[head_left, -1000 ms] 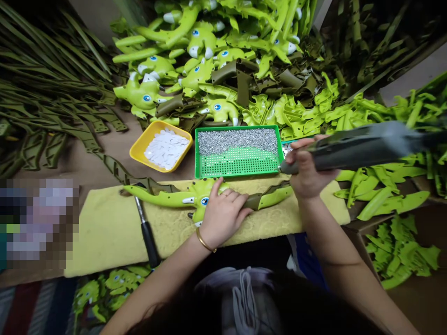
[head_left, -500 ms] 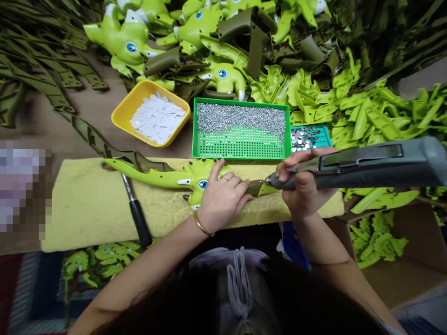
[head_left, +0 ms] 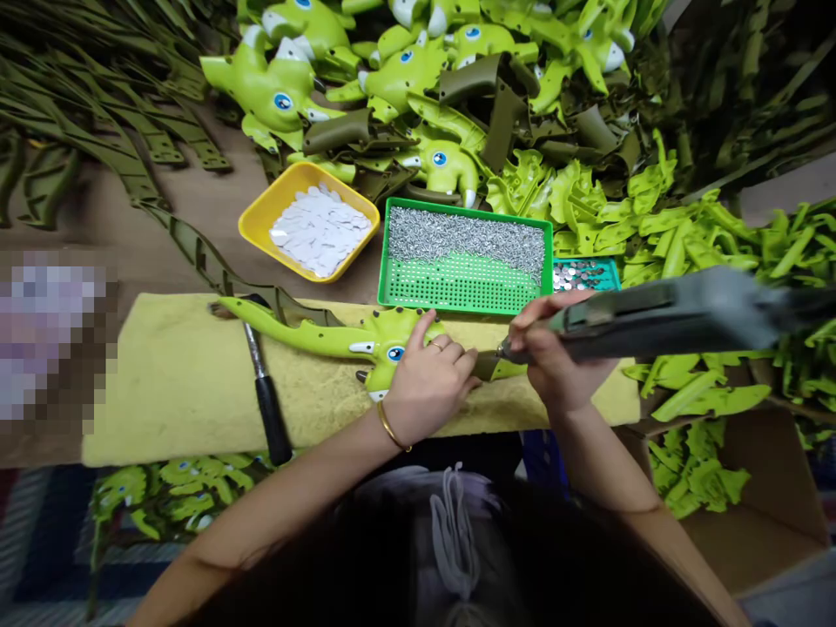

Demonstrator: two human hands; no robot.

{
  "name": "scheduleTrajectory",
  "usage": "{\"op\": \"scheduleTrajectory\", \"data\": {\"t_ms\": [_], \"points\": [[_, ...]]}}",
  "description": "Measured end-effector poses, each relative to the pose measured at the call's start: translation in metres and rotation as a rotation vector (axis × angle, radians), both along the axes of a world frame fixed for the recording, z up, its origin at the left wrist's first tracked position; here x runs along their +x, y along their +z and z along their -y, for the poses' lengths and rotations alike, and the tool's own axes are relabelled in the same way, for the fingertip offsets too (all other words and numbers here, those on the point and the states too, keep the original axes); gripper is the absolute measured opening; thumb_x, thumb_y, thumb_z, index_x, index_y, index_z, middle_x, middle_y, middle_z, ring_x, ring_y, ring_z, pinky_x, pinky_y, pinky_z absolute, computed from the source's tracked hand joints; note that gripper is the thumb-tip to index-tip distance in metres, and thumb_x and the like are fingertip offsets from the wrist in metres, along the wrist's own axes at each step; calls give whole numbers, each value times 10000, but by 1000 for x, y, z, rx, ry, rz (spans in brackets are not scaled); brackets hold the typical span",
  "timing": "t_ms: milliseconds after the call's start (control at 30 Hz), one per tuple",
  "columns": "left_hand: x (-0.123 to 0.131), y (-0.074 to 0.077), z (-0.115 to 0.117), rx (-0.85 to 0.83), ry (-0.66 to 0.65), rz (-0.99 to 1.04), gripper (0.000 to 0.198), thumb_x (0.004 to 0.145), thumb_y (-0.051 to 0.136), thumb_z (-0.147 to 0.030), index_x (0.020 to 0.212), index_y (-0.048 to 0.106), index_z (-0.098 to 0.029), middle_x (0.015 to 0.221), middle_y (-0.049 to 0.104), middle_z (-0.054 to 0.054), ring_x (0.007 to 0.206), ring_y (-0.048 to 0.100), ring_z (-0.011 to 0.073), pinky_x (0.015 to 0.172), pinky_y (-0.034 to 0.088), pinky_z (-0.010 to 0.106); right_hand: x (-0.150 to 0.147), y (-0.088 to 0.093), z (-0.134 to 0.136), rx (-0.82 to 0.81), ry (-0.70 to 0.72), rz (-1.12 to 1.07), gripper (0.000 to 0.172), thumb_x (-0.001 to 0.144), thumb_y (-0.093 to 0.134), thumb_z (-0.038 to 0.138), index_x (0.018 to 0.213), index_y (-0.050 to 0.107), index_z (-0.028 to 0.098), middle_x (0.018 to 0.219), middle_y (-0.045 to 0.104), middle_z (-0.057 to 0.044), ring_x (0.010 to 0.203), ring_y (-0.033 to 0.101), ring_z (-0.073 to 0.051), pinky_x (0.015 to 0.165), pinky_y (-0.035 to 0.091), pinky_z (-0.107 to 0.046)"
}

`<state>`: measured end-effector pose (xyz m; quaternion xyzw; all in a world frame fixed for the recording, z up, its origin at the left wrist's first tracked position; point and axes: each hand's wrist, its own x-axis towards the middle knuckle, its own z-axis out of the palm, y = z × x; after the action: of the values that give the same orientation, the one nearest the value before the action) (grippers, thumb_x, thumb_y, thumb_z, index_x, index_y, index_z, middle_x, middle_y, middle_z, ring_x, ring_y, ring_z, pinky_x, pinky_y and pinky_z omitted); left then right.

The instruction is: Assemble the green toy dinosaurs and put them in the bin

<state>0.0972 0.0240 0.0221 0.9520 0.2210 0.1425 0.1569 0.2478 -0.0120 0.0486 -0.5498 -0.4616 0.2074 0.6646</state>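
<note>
The green toy dinosaur [head_left: 392,344] lies on a yellow towel [head_left: 170,383], your left hand [head_left: 431,383] spread flat on top of it, pressing down. Your right hand [head_left: 558,348] is closed around an electric screwdriver [head_left: 653,318], its tip touching the olive piece [head_left: 496,367] at the toy's end. Just beyond sit a green tray of screws [head_left: 463,244] and a yellow tray of white pieces [head_left: 320,231], with a black-handled tool [head_left: 267,414] on the towel
</note>
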Motion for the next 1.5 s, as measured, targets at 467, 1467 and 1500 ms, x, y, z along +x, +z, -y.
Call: {"op": "scheduleTrajectory", "data": {"t_ms": [467,1467,1500], "points": [[-118,-13,16,-874,788,397,379,834,650,-408,1106,538,-170,821,646,25,586,632,130,522,547,262,-33,-29,-73,210,-28,-44,234,788,701,422,875,540,277,769,617,48,510,542,-72,497,505,-260],[-88,-17,13,-1531,854,751,553,571,863,-429,857,489,-140,640,651,-23,579,652,126,532,621,280,-51,7,9,180,312,-103,334,808,709,363,1112,586,300,859,681,32,594,600,-75,443,519,-202],[-88,-17,14,-1533,851,751,552,573,862,-429,856,489,-139,641,651,-23,574,651,124,532,621,279,-51,7,9,176,310,-94,340,807,711,368,1115,584,303,863,681,31,596,601,-74,444,521,-200]]}}
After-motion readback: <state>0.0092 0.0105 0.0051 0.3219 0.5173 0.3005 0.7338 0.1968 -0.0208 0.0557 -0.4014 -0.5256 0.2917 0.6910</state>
